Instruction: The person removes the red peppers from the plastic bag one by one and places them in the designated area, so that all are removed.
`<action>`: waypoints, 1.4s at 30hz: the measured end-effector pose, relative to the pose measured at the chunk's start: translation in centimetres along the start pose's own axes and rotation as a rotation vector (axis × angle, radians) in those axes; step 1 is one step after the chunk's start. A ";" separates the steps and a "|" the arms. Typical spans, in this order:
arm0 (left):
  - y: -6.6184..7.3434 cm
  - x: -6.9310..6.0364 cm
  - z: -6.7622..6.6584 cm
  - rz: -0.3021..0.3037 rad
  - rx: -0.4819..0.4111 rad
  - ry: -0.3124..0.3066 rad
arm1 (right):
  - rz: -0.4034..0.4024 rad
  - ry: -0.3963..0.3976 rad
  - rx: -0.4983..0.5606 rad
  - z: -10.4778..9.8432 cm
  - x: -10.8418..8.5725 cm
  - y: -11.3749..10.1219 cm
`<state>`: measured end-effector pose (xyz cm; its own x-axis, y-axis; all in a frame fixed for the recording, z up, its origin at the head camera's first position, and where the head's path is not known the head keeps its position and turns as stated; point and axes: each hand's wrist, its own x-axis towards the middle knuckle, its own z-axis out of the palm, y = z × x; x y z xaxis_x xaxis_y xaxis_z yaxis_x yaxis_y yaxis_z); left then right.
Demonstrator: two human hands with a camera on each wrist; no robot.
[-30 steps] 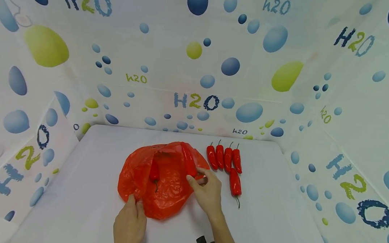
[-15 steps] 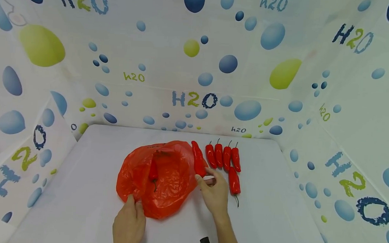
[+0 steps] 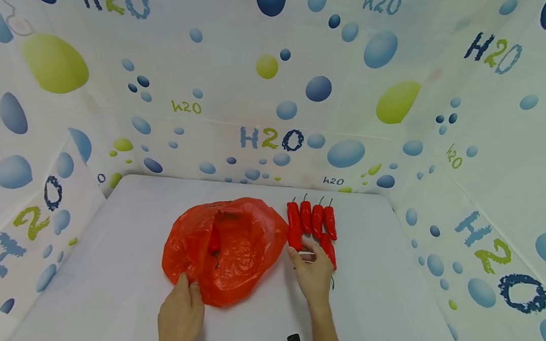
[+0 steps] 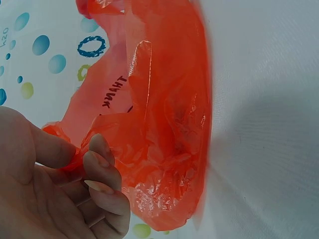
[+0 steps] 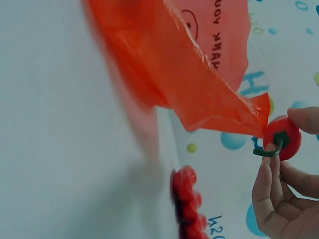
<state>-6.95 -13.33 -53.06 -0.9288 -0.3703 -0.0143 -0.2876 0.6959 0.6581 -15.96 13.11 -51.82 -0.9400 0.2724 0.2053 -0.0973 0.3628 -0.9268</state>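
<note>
From the head view, we've got a red plastic bag (image 3: 254,276) sitting wide-mouthed on the white table (image 3: 377,307), with a red pepper (image 3: 215,241) inside. Our left hand (image 3: 181,309) is pinching the bag's near rim. Our right hand (image 3: 313,276) has another pepper (image 3: 294,235) gripped, just outside the bag's right edge, and it overlaps the left end of a row of peppers (image 3: 317,222). One more pepper (image 3: 328,246) is partly hidden behind that hand.

Left wrist view: we can see thumb and fingers nipping a fold of the bag, and it's got "THANK" printed on it.

Right wrist view: thumb and fingers are pinching the held pepper, green stem (image 5: 278,144) our way. A bag corner comes right up to it; can't tell if they touch.
</note>
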 end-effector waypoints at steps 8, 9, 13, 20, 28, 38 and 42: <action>0.0 0.1 0.1 -0.015 0.004 -0.017 | 0.059 0.040 -0.077 -0.9 0.1 1.0; 0.0 0.1 0.1 -0.012 0.005 -0.015 | 0.066 0.038 -0.085 -1.0 0.2 1.2; -0.1 0.0 0.1 0.013 0.001 0.011 | 0.097 0.022 -0.117 -1.5 0.4 2.1; -0.1 0.0 0.1 0.014 0.000 0.005 | 0.175 0.013 -0.169 -2.0 0.5 3.4; -0.1 0.1 0.1 0.002 -0.002 -0.012 | 0.222 -0.001 -0.210 -2.8 0.3 4.3; -0.2 0.0 0.2 0.032 -0.005 0.010 | 0.292 -0.034 -0.202 -4.4 0.2 4.6; -0.1 -0.1 0.2 0.030 -0.005 0.008 | 0.309 -0.039 -0.216 -4.8 0.3 4.9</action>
<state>-6.87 -13.21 -53.27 -0.9352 -0.3538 0.0117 -0.2581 0.7041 0.6616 -15.12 19.21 -54.85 -0.9263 0.3659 -0.0896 0.2602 0.4495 -0.8546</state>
